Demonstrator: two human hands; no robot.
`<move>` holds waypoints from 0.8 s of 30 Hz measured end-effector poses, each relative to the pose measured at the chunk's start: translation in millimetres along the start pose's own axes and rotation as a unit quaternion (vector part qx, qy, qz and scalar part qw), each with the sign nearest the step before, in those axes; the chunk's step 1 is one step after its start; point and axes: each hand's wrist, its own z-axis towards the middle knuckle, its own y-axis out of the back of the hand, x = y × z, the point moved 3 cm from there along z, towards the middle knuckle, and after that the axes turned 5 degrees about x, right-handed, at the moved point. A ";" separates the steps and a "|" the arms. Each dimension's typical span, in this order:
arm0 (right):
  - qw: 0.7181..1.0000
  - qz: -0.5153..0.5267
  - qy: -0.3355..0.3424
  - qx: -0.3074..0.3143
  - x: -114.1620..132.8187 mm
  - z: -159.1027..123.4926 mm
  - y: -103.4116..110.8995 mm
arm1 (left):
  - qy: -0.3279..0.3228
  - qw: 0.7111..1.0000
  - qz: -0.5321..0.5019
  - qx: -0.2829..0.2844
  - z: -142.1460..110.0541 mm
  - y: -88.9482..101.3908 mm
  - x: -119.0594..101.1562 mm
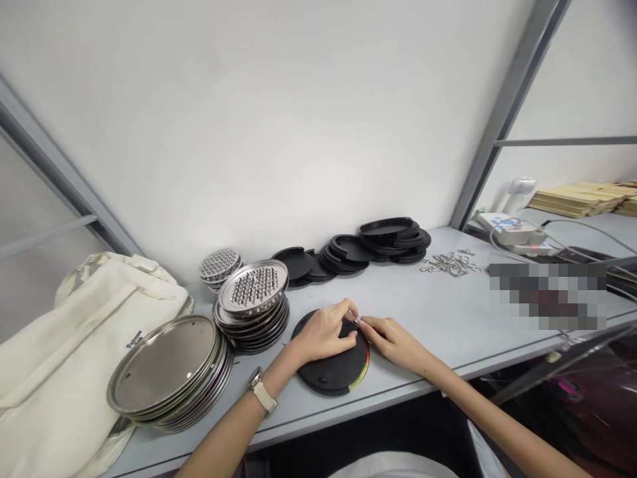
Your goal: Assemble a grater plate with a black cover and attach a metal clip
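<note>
A round black disc point(334, 373) with a red and yellow strip showing along its right edge lies on the grey table in front of me. My left hand point(326, 335) rests over it, fingers curled toward its upper right edge and thumb on its top. At that same edge my right hand point(385, 337) pinches a small shiny metal piece point(357, 321), partly covered by the fingertips, which looks like one of the small metal clips point(450, 263) heaped farther right. The two hands nearly meet there. My left wrist wears a watch.
Stacked round metal lids point(162, 364) and round grater plates point(253, 287) stand to the left, beside a cream cloth bag point(99, 318). More black discs point(388, 239) are piled along the wall. To the right are cables, a white device point(512, 229) and wooden boards point(572, 199).
</note>
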 end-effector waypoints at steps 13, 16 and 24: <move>0.997 0.052 -0.017 -0.052 -7.4 -0.1 2.4 | -0.015 1.000 -0.005 -0.006 1.6 -1.7 4.2; 0.997 0.059 -0.015 -0.045 -5.4 0.4 2.1 | -0.017 1.000 0.001 -0.008 0.8 -1.6 3.2; 0.998 0.046 0.007 -0.041 0.1 -1.1 1.9 | -0.019 0.999 0.037 -0.022 0.1 -1.8 1.2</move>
